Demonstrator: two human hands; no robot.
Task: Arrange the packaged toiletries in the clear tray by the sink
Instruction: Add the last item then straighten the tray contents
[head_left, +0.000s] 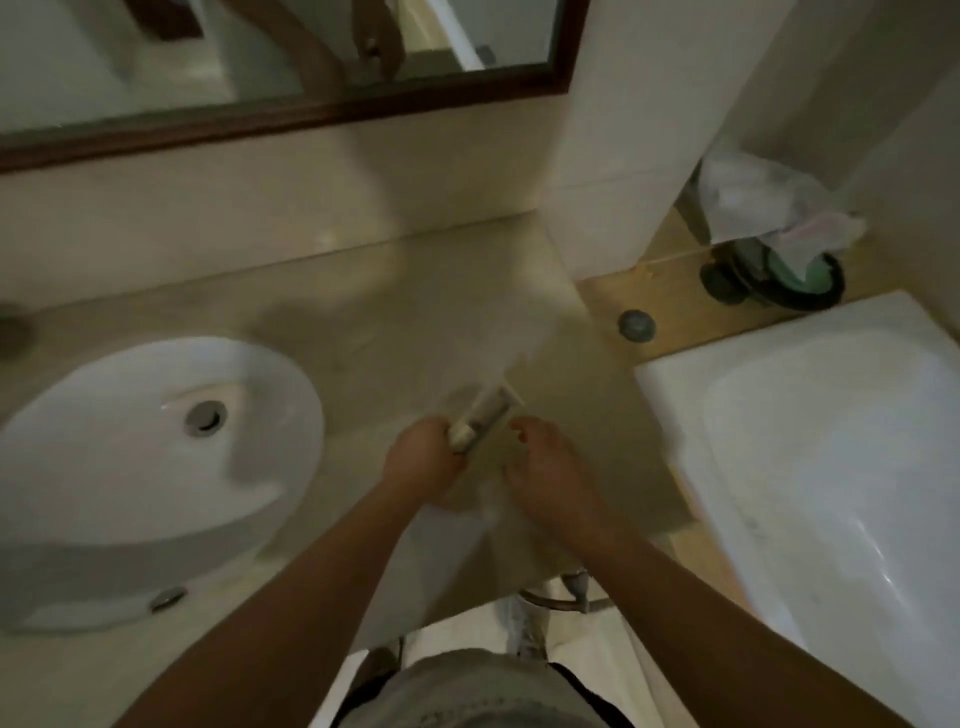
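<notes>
The frame is motion-blurred. My left hand (423, 460) is closed around the lower end of a small beige packaged toiletry (488, 418), a slim box or tube that points up and to the right over the beige counter (415, 312). My right hand (548, 470) hovers just right of it, thumb apart from curled fingers; whether it holds anything is unclear. A faint whitish, translucent shape (493, 501) lies between and under my hands; I cannot tell if it is the clear tray.
A white oval sink (130, 467) with a metal drain is set into the counter at left. A dark-framed mirror (311, 111) hangs behind it. At right are a white bathtub (831, 441), a floor drain (636, 325) and a lined bin (769, 228).
</notes>
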